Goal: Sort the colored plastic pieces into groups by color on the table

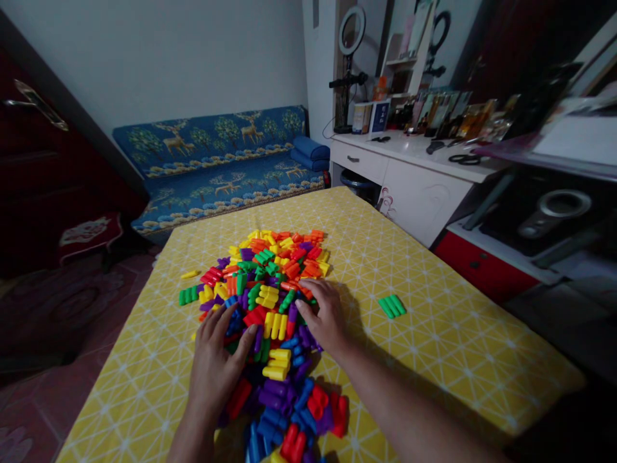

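A long heap of plastic building blocks [276, 326] in yellow, red, orange, green, blue and purple lies on the table, most shaped like joined tubes. My left hand [216, 357] rests on the heap's left side, fingers and thumb apart beside blue and purple blocks. On the right edge of the heap is my right hand [328, 318], its thumb and fingers also apart, near a purple block and orange blocks. Neither hand visibly grips a block, though the fingertips partly cover some. A single green block [392, 306] lies apart to the right.
The table has a yellow cloth with white lines [434, 347]. Behind it stands a blue patterned sofa [216, 161]. At the right is a white dresser [409, 186] with bottles and a ring light [351, 31]. A red stool [91, 235] stands at the left.
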Demonstrator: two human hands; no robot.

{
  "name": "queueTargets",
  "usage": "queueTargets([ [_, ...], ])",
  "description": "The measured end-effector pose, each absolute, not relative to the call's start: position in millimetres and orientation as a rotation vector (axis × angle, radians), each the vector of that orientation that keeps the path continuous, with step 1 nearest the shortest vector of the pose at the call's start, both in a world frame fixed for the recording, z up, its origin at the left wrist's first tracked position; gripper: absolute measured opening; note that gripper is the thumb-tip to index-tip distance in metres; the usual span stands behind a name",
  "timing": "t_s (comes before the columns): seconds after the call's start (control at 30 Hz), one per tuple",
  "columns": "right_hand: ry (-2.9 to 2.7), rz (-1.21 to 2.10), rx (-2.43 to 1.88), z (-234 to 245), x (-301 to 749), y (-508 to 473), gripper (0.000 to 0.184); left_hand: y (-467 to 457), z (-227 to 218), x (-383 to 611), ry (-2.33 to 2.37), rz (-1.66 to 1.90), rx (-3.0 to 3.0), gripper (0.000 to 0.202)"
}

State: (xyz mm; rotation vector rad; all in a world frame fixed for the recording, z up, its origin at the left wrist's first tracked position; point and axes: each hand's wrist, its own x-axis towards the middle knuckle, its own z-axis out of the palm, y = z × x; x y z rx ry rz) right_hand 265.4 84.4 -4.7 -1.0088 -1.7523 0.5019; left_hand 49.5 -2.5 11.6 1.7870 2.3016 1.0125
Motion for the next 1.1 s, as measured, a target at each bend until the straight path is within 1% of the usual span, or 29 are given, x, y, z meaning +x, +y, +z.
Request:
queueTargets([
  [0.2, -1.803, 0.591, -0.925, -0.1, 265.7, 81.1, 0.030, -2.2, 11.4, 53.4, 2.303, 0.970, 1.801, 0.067],
  [0.3, -1.820, 0.605, -0.865, 6.0, 270.3, 80.9, 0.037, -2.6, 11.3, 54.1, 2.309, 0.927, 1.820, 0.066],
  [0.4, -1.964, 0.586, -0.711, 11.1, 277.6, 84.2, 0.044, -3.3, 11.0, 54.0, 2.295, 0.938, 1.811, 0.064],
  [0.5, -2.125, 0.607, -0.584, 12.2, 283.2, 88.7, 0.038, -3.9, 11.9, 54.4, 2.285, 0.955, 1.769, 0.063],
  [0.6, -2.134, 0.696, -0.620, 8.8, 284.0, 92.5, 0.034, -4.1, 13.9, 55.6, 2.273, 1.008, 1.717, 0.061],
  [0.67, -2.096, 0.708, -0.665, 5.4, 282.8, 95.2, 0.025, -4.1, 15.9, 57.2, 2.261, 1.074, 1.695, 0.059],
  [0.73, -2.062, 0.668, -0.683, 2.8, 282.0, 98.2, 0.014, -4.4, 19.2, 59.6, 2.242, 1.154, 1.703, 0.055],
  [0.8, -2.022, 0.631, -0.677, 2.4, 282.1, 100.5, 0.006, -5.5, 23.7, 63.0, 2.211, 1.235, 1.746, 0.050],
  [0.93, -1.854, 0.710, -0.730, 7.0, 282.6, 97.9, 0.015, -10.1, 32.9, 72.1, 2.067, 1.346, 1.886, 0.037],
  [1.1, -1.743, 0.934, -0.749, 12.5, 275.6, 81.8, 0.022, -14.8, 32.6, 78.4, 1.893, 1.356, 2.033, 0.039],
])
